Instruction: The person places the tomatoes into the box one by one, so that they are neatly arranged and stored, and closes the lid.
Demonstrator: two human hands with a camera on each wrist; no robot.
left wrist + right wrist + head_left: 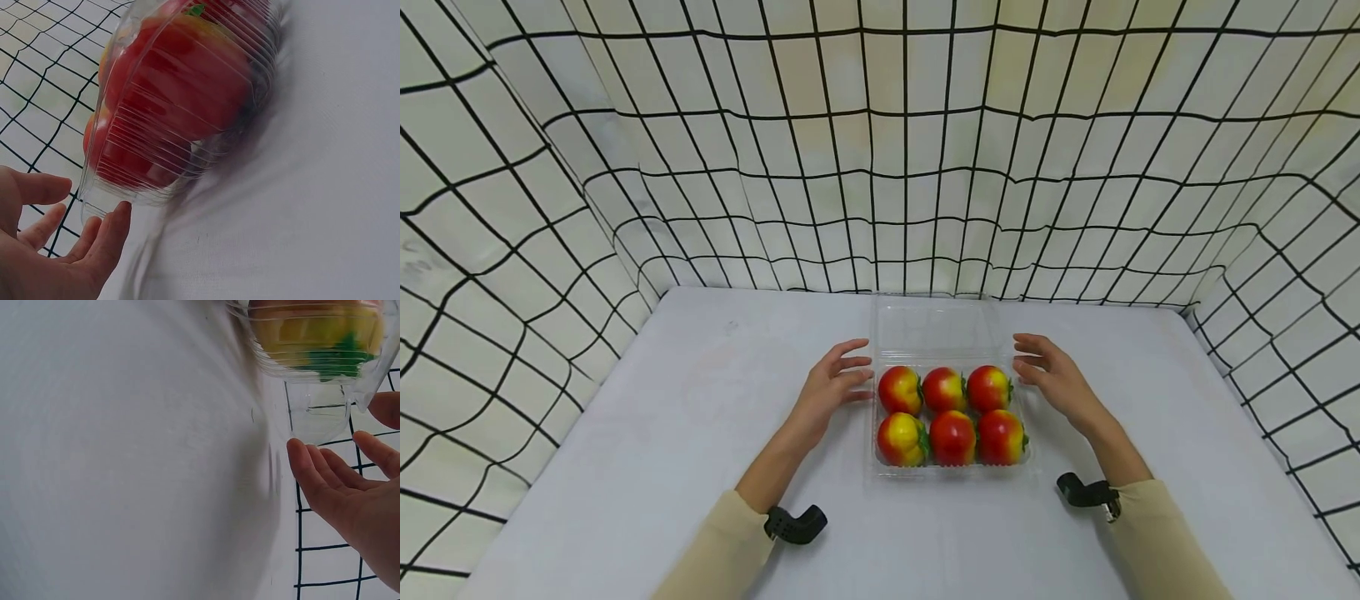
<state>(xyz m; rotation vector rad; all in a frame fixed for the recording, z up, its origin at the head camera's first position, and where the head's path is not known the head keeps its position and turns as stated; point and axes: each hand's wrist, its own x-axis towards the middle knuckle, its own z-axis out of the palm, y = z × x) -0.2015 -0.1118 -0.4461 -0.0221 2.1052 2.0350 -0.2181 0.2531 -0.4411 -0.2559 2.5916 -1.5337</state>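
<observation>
A clear plastic clamshell box (925, 472) stands on the white table, its lid (936, 329) folded back flat behind it. Several red and yellow fruits with green leafy tops, such as this front one (952, 437), fill it in two rows. To the box's left is my left hand (833, 385), fingers loosely spread by the hinge-side corner; the left wrist view has its fingertips (123, 209) close to the plastic. My right hand (1056, 379) is at the opposite side with fingers relaxed, and its fingertips (296, 447) lie near the lid. Neither hand holds anything; whether they touch the plastic I cannot tell.
White cloth covers the table (730, 350). Black netting (925, 158) hangs over pale walls at the back and both sides. A dark curved device (797, 525) is strapped to the left wrist, and another device (1084, 492) to the right.
</observation>
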